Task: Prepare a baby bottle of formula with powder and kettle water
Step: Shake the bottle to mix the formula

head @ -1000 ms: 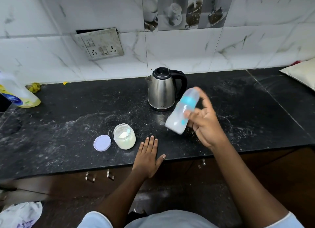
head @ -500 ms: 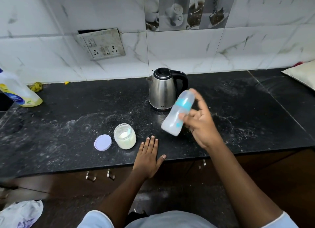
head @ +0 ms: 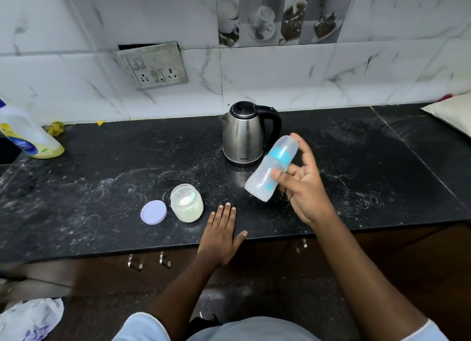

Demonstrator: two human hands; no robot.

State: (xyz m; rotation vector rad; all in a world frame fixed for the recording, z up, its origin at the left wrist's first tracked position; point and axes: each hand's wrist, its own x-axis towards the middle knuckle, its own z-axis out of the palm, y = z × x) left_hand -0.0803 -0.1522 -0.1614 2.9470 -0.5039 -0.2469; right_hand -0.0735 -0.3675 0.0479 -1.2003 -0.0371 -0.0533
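My right hand (head: 304,187) grips a capped baby bottle (head: 270,169) with a blue collar, tilted with its cap up and to the right, held in the air in front of the steel kettle (head: 242,134). The kettle stands shut on the black counter (head: 102,167) with its black handle to the right. An open glass jar of white powder (head: 186,206) with a scoop inside stands left of my left hand (head: 220,232), which lies flat on the counter's front edge, fingers spread. The jar's lilac lid (head: 153,212) lies beside the jar.
A yellow liquid bottle (head: 28,136) stands at the far left of the counter. A pale cushion (head: 451,113) sits at the far right. A wall socket plate (head: 153,66) hangs on the tiled wall. Cabinet handles (head: 149,261) sit below the counter edge.
The bottle in my right hand has shifted slightly back and forth, tilting in small moves. My left hand has stayed flat on the counter.
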